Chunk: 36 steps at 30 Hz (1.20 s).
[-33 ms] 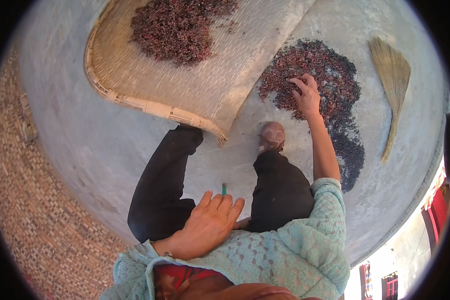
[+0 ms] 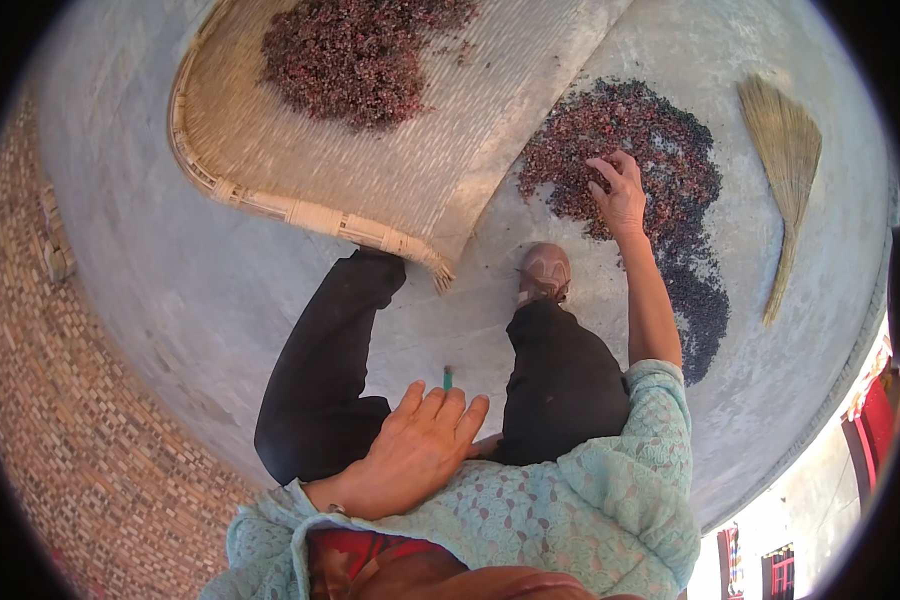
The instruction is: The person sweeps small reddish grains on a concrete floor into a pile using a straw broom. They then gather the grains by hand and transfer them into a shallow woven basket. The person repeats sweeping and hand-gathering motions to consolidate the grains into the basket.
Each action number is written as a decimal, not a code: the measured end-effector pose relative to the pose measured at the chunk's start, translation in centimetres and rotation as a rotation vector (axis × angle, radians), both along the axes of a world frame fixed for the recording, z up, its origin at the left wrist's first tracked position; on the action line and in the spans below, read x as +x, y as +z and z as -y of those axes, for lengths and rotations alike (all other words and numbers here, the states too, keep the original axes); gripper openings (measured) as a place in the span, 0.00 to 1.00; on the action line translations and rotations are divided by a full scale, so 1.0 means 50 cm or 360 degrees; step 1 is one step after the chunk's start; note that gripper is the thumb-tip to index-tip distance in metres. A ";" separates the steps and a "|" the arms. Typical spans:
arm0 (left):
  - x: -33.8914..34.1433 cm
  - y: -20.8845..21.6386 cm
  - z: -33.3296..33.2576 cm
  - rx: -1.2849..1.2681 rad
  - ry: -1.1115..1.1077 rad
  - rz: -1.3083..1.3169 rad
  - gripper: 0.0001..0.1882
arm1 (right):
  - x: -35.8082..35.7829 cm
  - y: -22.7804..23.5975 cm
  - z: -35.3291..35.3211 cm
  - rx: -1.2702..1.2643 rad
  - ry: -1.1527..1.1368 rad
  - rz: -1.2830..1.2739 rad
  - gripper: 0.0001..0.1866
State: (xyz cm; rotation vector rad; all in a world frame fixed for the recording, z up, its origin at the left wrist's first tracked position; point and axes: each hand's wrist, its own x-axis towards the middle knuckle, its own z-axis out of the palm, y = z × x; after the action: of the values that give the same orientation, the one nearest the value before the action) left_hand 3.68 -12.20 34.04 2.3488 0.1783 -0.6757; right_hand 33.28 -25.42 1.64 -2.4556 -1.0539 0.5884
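Observation:
My right hand [image 2: 622,195] reaches over a loose pile of small dark-red and black berries or seed husks [image 2: 660,130] on the ground. Its fingers are bent, with thumb and forefinger apart and nothing visible between them. Whether the fingertips touch the pile is hard to tell. Close to my body, my left hand [image 2: 415,450] shows its back with the fingers spread and stretched out. Just past its fingertips a small green stick-like thing [image 2: 448,378] sticks out, its lower part hidden by the hand.
A woven bamboo winnowing tray [image 2: 280,208] lies at the upper left, bearing another dark-red heap [image 2: 355,65]. A straw hand broom [image 2: 785,150] lies on the grey concrete floor [image 2: 190,290] at right. My brown shoe [image 2: 544,272] stands near the pile. Brick paving [image 2: 90,400] borders the left.
My right hand has shifted slightly to the right over the pile. The left hand, tray and broom look the same.

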 end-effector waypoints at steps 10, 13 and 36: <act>0.002 0.015 -0.003 -0.0092 0.0009 -0.0182 0.31 | -0.033 -0.018 0.004 -0.0213 -0.0219 -0.0072 0.54; 0.003 0.011 -0.004 -0.0077 0.0015 -0.0124 0.28 | -0.019 -0.052 -0.019 -0.0010 -0.0098 -0.0206 0.45; 0.011 0.011 -0.007 -0.0089 0.0015 -0.0148 0.31 | -0.039 -0.076 -0.094 -0.0080 0.0353 0.0761 0.11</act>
State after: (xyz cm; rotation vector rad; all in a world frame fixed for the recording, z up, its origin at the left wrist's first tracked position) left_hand 4.21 -11.84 34.59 2.2634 0.2088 -0.7759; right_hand 31.31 -20.73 -2.15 -2.6086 -1.5220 0.0819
